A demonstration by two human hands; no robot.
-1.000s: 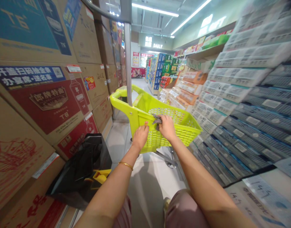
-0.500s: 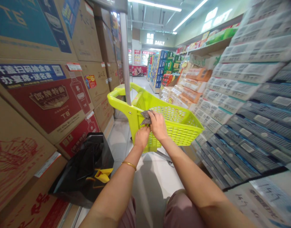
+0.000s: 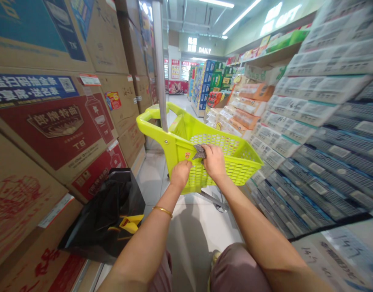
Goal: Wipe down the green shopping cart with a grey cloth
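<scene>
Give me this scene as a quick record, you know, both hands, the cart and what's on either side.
Left hand: fingers curled at the cart's near side; what they hold, if anything, is hidden
Right hand: holds a crumpled grey cloth by the cart's near side
Cart: yellow-green, slotted basket, small sticker on its side
Left wrist: gold-coloured bracelet
Left side: stacked cartons; black bag with a yellow piece
Right side: stacked wrapped packs
Background: lit sign reading DAILY

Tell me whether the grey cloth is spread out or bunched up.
Bunched up: the grey cloth shows as a small crumpled wad held in the right hand.
</scene>
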